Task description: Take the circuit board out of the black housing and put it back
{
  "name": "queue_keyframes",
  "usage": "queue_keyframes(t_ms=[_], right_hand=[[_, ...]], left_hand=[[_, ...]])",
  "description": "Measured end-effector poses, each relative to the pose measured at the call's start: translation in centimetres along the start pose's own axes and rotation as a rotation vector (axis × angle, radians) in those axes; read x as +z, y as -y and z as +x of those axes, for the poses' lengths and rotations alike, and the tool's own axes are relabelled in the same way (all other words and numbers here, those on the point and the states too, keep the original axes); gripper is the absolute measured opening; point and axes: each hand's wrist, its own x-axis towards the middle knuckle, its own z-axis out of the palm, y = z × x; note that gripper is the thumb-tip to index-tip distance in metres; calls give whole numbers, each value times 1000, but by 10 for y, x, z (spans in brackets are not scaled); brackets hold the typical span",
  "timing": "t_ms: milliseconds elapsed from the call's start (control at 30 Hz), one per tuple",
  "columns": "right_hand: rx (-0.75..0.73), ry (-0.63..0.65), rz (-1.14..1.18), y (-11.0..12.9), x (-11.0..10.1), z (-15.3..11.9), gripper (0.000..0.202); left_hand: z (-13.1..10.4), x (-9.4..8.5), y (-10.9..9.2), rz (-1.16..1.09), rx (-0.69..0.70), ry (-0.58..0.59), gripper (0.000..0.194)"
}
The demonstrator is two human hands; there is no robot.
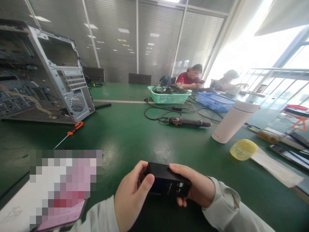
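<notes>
A small black box-shaped device (pixel 161 175) with small light markings on its near face is held between both hands, raised over the near part of the table. My left hand (pixel 134 190) grips its left end, thumb on the near face and fingers curled behind. Around its right end my right hand (pixel 196 183) is closed, the thumb along the top and fingertips showing underneath. Further off lies a black electric screwdriver (pixel 187 122) with its cable. An orange-handled screwdriver (pixel 72 130) rests at the left.
An open computer case (pixel 58 74) stands at the left on the green table (pixel 125 135). A green basket (pixel 169 96) of cables and a blue basket (pixel 214 102) sit further back. A pale tumbler (pixel 234 122) and a yellow roundish object (pixel 243 149) are to the right. Two people sit behind.
</notes>
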Motion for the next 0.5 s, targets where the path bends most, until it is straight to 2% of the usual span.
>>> queue_keyframes(t_ms=[33,100,167,333,500], right_hand=[[100,80,27,0,-2,-1,49],[258,217,69,0,-4,-3,65],[316,306,127,1,-5,-3,80],[326,441,282,1,-6,0,95],[263,495,305,-3,-14,4,94]], left_hand=[[0,0,-1,4,-23,-16,43],[2,0,-2,32,-70,-40,49],[3,0,1,76,-100,-38,52],[3,0,10,101,-104,-26,52],[1,0,5,49,-99,-155,48]])
